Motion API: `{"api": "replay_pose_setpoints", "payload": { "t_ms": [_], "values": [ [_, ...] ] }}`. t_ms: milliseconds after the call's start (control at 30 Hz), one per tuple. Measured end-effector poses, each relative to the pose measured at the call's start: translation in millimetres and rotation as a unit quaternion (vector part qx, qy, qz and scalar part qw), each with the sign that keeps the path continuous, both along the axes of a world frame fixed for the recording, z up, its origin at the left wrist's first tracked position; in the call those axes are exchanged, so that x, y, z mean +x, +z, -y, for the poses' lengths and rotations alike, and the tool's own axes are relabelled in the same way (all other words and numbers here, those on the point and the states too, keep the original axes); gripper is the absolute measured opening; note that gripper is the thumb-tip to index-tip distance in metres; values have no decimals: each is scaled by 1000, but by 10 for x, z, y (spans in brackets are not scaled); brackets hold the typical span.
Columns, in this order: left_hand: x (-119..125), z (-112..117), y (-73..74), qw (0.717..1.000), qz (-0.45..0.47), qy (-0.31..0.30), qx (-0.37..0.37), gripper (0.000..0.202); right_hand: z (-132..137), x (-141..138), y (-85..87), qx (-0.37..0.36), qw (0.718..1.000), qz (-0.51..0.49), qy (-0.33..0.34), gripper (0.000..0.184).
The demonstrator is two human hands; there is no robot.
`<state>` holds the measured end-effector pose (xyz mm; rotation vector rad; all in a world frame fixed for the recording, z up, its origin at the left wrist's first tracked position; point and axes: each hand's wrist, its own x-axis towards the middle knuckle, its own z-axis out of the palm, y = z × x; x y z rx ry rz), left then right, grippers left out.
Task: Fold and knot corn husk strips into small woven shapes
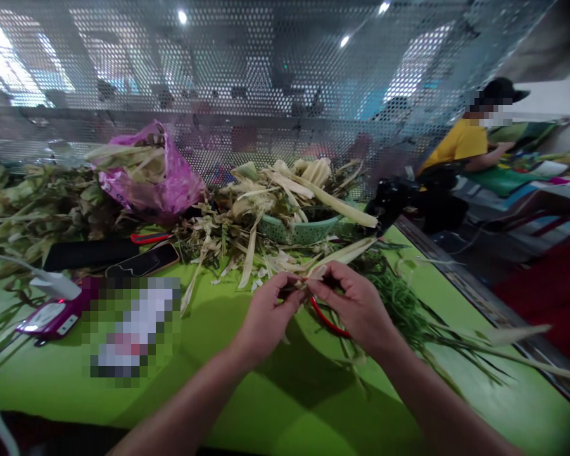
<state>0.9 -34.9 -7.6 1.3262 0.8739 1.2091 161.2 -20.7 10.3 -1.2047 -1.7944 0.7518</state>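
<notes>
My left hand (272, 310) and my right hand (354, 304) meet over the green table (218, 335), fingertips pinched together. Between them is a small pale piece of dried corn husk (317, 273), mostly covered by the fingers. A red curved loop (330, 318), perhaps a scissors handle, shows under my right hand; whether that hand holds it I cannot tell. Long pale husk strips (349, 253) lie just beyond the fingers. To the right of my right hand is a heap of thin green strands (403, 294).
Behind the hands stands a green basket (304, 231) piled with husks, beside a pink plastic bag (175, 174). A red cutter (151, 238), a phone (142, 261) and a purple power strip (59, 313) lie left. A perforated metal screen (247, 82) rises behind; a person (465, 142) sits far right.
</notes>
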Motion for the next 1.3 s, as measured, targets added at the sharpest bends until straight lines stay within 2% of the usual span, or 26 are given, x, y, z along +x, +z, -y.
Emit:
{"api": "replay_pose_setpoints", "payload": {
  "t_ms": [200, 333, 433, 500, 567, 633, 700, 833, 933, 1000, 1100, 1200, 1300],
  "values": [
    [-24, -10, -5, 999, -40, 15, -11, 10, 23, -47, 29, 7, 1000, 5, 9, 17],
    [-179, -70, 25, 995, -39, 86, -27, 10, -43, 111, 129, 17, 999, 39, 11, 18],
    [-331, -141, 56, 987, 8, 157, -28, 8, -75, 335, 189, -12, 979, 201, 8, 19],
    [-397, -174, 77, 982, 67, 170, -37, 8, -57, 446, 178, -34, 941, 337, 16, 16],
    [-421, -184, 97, 980, 102, 167, -47, 8, -8, 473, 121, -34, 904, 425, 22, 18],
    [-415, -172, 114, 981, 104, 157, -52, 9, 52, 407, 36, -24, 890, 456, 11, 25],
    [-398, -154, 123, 983, 93, 149, -54, 10, 100, 266, -50, -21, 888, 458, -40, 26],
    [-369, -143, 109, 984, 98, 132, -67, 12, 125, -81, -146, -17, 901, 433, -32, 24],
    [-363, -157, 87, 982, 123, 116, -84, 15, 116, -177, -99, -7, 911, 413, -9, 20],
    [-366, -171, 77, 979, 139, 118, -88, 16, 121, -67, -14, -1, 918, 396, -10, 17],
    [-370, -187, 74, 976, 160, 130, -73, 16, 147, 350, 119, 21, 929, 361, -77, 18],
    [-367, -187, 83, 973, 177, 129, -76, 17, 189, 858, 171, 28, 913, 381, -147, 14],
    [-367, -173, 97, 972, 181, 120, -90, 19, 268, 1184, 131, -8, 900, 404, -161, 12]
  ]
}}
